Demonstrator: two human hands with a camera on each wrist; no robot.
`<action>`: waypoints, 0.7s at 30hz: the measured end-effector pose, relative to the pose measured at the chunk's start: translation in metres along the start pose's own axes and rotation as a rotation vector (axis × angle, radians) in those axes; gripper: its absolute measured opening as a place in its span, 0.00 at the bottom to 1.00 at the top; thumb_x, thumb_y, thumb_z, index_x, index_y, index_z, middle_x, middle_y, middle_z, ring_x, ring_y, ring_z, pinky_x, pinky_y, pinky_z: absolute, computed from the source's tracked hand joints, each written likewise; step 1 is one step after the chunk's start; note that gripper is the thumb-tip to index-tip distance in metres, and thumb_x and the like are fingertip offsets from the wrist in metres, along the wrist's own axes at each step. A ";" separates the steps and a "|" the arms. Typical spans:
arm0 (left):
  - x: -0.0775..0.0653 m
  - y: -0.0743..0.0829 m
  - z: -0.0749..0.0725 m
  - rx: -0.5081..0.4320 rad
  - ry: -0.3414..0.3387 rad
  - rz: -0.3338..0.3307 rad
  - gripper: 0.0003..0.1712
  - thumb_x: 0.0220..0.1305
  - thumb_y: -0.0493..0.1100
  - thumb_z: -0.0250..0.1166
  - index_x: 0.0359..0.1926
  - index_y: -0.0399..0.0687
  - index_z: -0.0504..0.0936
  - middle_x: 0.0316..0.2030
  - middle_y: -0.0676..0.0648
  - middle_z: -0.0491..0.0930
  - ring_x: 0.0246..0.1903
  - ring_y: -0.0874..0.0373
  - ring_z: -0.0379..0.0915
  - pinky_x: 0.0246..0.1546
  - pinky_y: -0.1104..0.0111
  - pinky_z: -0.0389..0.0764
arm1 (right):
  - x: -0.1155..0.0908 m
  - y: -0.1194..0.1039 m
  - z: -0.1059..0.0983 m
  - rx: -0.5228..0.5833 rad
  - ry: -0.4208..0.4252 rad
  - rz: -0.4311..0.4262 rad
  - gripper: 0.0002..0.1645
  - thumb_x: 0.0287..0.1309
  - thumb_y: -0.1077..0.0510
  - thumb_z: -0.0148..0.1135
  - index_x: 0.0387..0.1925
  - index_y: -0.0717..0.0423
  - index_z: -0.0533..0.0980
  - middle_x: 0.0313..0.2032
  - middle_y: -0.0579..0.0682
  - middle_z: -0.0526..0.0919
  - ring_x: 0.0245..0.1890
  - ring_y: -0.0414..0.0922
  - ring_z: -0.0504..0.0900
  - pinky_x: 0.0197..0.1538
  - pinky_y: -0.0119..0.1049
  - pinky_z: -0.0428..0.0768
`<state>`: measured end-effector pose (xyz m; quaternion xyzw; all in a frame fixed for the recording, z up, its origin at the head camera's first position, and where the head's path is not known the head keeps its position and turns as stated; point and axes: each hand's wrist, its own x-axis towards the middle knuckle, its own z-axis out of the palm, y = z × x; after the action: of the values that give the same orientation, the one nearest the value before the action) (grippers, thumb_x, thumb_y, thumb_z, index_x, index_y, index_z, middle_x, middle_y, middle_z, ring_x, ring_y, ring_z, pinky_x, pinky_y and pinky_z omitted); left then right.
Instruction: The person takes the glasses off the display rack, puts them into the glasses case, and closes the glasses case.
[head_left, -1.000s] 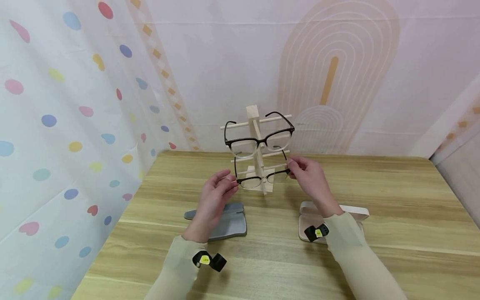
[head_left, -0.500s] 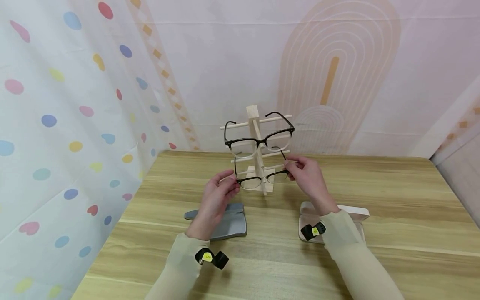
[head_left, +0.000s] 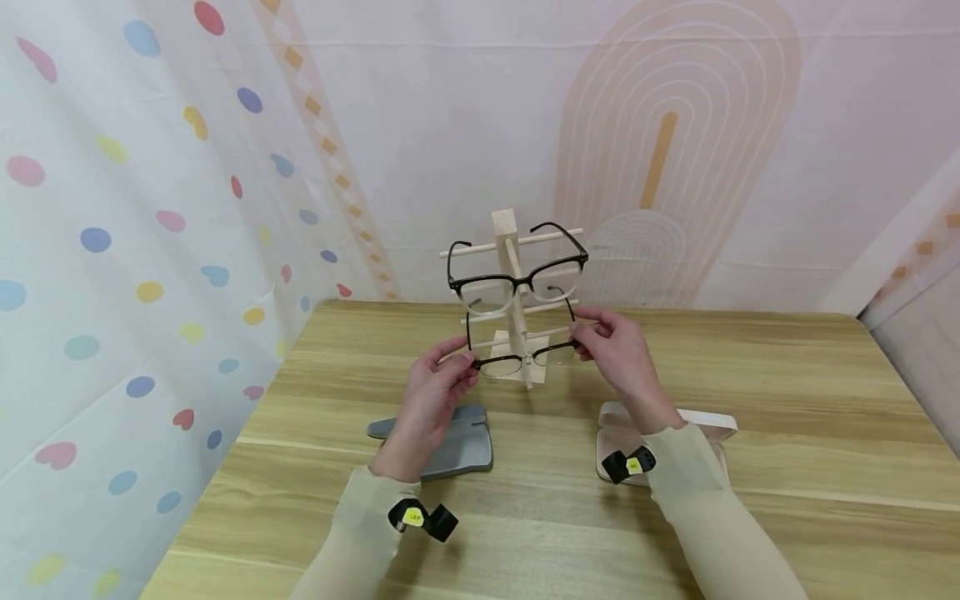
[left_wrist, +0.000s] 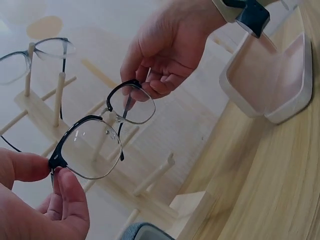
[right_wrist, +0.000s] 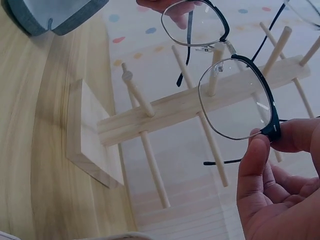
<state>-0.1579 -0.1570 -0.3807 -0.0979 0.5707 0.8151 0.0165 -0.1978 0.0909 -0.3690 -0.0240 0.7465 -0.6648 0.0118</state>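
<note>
A pair of browline eyeglasses, with black upper rims and thin metal lower rims, is at the lower part of a wooden glasses stand. My left hand pinches its left hinge corner between thumb and fingers. At the opposite corner my right hand has the same kind of pinch. In the left wrist view the lenses face the camera, and the temples run back past the stand's pegs. Above them, a second pair of black-framed glasses rests on the top pegs.
An open grey glasses case lies on the wooden table beneath my left forearm. Under my right wrist sits an open white case with pinkish lining. A patterned curtain hangs behind the table.
Both hands keep their grip on the lower glasses. The temple tips sit slightly higher, and my right hand has shifted a touch to the left. The stand and cases stay put.
</note>
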 end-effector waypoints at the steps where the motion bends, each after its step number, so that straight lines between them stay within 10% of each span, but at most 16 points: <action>1: -0.002 0.000 0.000 -0.005 -0.003 0.005 0.22 0.73 0.28 0.57 0.66 0.31 0.70 0.36 0.48 0.81 0.31 0.63 0.79 0.37 0.76 0.83 | -0.001 0.000 0.000 0.006 0.000 -0.006 0.24 0.71 0.63 0.60 0.64 0.69 0.75 0.38 0.56 0.87 0.28 0.37 0.81 0.37 0.28 0.84; 21: -0.041 -0.008 -0.005 0.007 -0.058 0.008 0.22 0.72 0.26 0.57 0.65 0.33 0.69 0.38 0.48 0.81 0.34 0.60 0.78 0.38 0.74 0.82 | -0.039 0.000 -0.012 -0.011 -0.053 -0.075 0.23 0.70 0.63 0.60 0.63 0.64 0.75 0.33 0.52 0.84 0.30 0.42 0.81 0.37 0.31 0.83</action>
<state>-0.1161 -0.1556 -0.3823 -0.0717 0.5733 0.8157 0.0301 -0.1600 0.1046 -0.3682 -0.0693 0.7481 -0.6599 0.0065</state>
